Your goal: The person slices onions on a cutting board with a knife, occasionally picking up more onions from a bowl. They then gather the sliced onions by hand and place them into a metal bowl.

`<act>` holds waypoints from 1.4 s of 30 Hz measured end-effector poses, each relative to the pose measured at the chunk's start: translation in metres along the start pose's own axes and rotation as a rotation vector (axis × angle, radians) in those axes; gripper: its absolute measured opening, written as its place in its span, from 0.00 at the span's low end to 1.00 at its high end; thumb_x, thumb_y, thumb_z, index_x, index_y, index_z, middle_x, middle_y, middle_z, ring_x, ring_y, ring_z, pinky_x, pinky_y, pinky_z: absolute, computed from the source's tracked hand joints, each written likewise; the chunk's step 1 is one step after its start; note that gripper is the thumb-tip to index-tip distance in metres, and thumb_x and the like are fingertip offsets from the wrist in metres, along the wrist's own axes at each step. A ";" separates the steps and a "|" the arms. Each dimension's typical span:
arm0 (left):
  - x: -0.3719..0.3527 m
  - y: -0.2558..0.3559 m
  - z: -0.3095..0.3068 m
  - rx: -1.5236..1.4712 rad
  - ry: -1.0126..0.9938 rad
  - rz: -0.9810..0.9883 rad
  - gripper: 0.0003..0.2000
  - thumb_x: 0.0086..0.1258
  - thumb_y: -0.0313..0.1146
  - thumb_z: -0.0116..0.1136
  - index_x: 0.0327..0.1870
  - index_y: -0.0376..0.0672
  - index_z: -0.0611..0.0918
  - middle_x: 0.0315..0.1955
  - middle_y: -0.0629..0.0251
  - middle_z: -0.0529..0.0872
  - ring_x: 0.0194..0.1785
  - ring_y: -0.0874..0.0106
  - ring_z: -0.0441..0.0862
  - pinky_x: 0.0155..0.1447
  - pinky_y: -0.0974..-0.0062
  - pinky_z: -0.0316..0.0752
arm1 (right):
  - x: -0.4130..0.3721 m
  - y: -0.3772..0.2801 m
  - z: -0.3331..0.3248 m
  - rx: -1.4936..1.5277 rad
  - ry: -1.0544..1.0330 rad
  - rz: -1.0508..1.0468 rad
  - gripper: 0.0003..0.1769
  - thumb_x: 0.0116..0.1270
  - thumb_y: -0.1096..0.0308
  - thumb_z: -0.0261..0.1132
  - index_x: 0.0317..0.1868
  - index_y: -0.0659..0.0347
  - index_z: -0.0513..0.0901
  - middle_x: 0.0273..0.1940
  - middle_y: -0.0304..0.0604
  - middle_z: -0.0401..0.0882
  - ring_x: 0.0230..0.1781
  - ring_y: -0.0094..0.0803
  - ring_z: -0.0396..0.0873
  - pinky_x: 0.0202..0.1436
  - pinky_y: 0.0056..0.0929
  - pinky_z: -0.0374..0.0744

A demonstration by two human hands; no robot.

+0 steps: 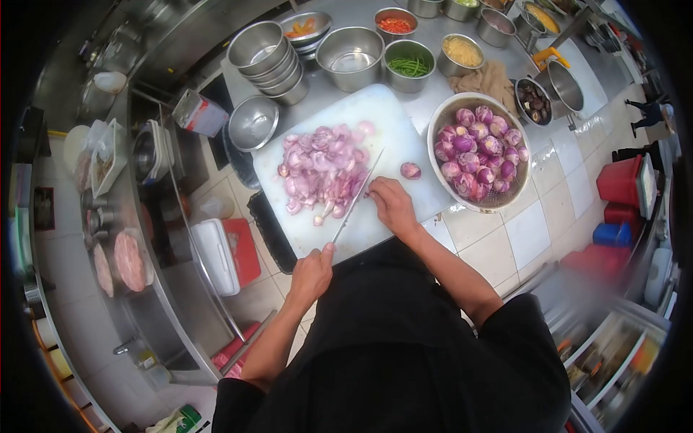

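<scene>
Right now the left hand (312, 273) is closed tight around the handle of a knife (357, 196), thumb on top, at the near edge of the desk (426, 107). The blade runs slantwise away from the person across a white cutting board (390, 115), its tip pointing toward the far edge. The right hand (390, 206) lies palm down on the board just beside the blade, fingers curled under with the fingertips touching the flat of the blade. Whether it pins anything beneath them cannot be told.

On the other side of the blade from that hand, a heap of sliced purple shallots (323, 169) covers the middle of the board. One peeled whole shallot (410, 170) lies alone on the board, near the right hand and apart from the heap. Touching the board's right side stands a metal colander (442, 119) full of peeled shallots.

Along the far edge of the desk are a stack of steel bowls (263, 52), an empty steel bowl (350, 56), a bowl of green beans (408, 66) and a bowl of red chilli (395, 25). A small steel bowl (253, 121) sits at the board's far left corner.
</scene>
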State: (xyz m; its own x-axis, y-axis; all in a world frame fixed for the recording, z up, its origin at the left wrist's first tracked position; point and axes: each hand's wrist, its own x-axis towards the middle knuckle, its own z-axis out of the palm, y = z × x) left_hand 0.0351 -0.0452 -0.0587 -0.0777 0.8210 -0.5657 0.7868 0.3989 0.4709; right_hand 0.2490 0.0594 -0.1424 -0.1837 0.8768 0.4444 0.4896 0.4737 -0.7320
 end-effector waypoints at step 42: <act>0.003 -0.008 0.009 -0.078 0.010 -0.003 0.34 0.82 0.55 0.37 0.35 0.27 0.82 0.33 0.29 0.83 0.44 0.33 0.80 0.54 0.44 0.72 | 0.011 -0.022 -0.033 -0.158 -0.168 0.436 0.22 0.57 0.78 0.70 0.54 0.67 0.79 0.53 0.58 0.78 0.54 0.57 0.75 0.58 0.46 0.76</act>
State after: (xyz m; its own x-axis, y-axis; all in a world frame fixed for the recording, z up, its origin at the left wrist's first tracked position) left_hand 0.0342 -0.0493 -0.0707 -0.0870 0.8235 -0.5606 0.7365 0.4321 0.5205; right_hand 0.2644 0.0557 -0.1042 -0.0611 0.9980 0.0150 0.6725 0.0523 -0.7383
